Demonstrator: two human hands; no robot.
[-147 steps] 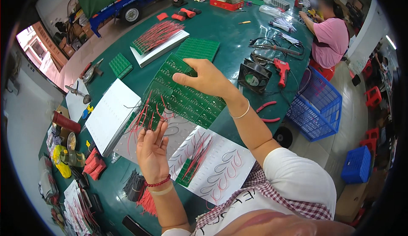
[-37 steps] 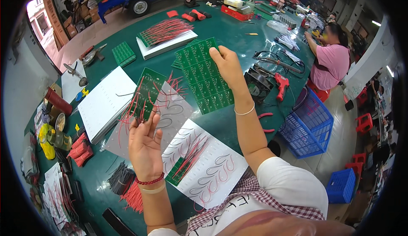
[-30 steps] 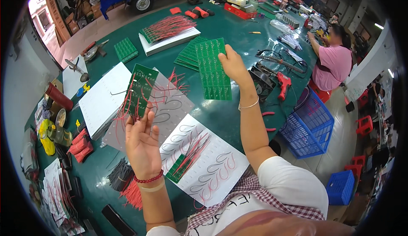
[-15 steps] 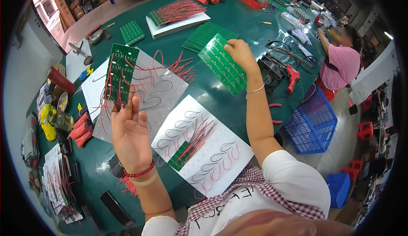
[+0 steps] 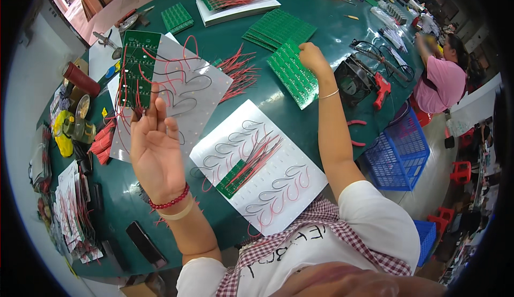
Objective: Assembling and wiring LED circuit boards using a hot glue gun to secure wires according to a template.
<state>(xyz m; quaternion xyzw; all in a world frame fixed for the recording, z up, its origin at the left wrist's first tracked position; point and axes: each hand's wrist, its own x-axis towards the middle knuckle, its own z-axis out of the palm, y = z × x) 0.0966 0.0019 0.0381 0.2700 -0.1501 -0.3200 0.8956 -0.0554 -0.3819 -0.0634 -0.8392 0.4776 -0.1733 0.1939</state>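
Wired green board (image 5: 138,68) | left hand (image 5: 156,152) fingers grip its lower edge | right hand (image 5: 312,57) fingers pinch green panel (image 5: 293,73) above tabletop (image 5: 316,8)

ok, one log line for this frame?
left hand: holds wired green board | right hand: holds bare green board | table: green

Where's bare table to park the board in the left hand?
Bare green tabletop lies between the two white wiring templates and the right hand's green circuit board. Another strip runs past the stack of green boards. The table's left edge is crowded with tape, bottles and wire bundles. The left hand holds a green board with red wires.
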